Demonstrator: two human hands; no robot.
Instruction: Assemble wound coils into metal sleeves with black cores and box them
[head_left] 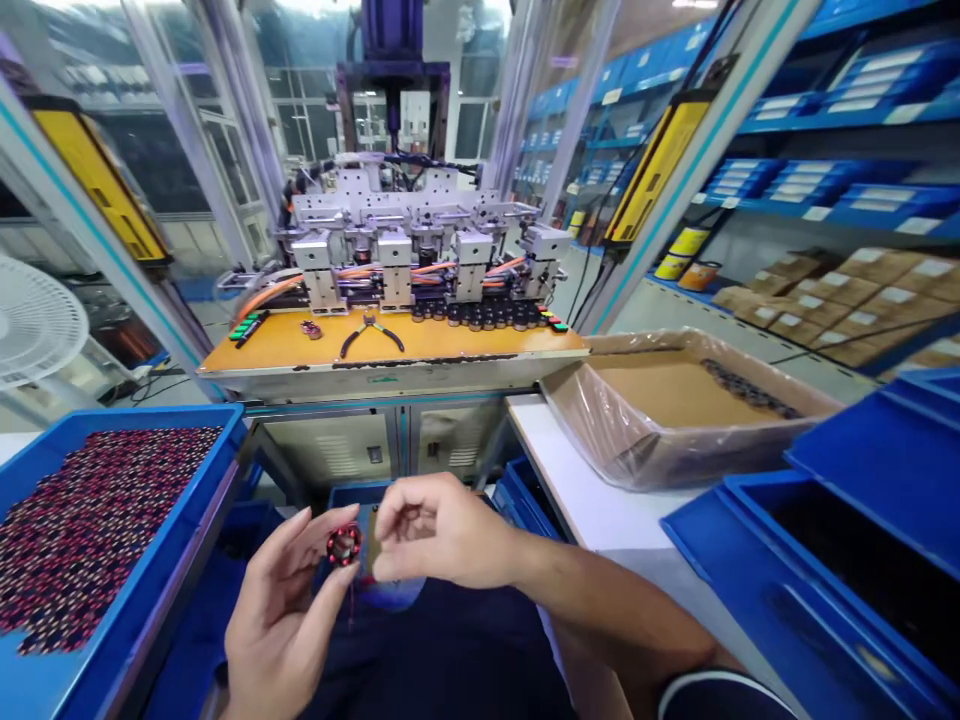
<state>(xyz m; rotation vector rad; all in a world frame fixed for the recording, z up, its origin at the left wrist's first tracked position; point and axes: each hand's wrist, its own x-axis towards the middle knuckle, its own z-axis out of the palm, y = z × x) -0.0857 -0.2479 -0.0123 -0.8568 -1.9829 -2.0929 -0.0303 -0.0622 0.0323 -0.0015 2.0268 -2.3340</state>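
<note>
My left hand (289, 610) holds a small ring-shaped coil part (344, 546) with red wire between thumb and fingers, and thin wire ends hang below it. Just to the right, my right hand (442, 535) is raised with its fingers curled and the thumb close to the fingertips; whatever may be between them is too small to make out. The two hands are apart, both above my lap. Many similar red and black parts (112, 510) fill a blue bin (232, 425) at the left.
Ahead, an orange-topped bench (285, 350) carries pliers (371, 335), a small coil (310, 329), a row of dark parts (480, 315) and a machine (394, 260). A plastic-lined box (637, 445) and a blue bin (847, 610) stand at the right, a white fan (37, 320) at the left.
</note>
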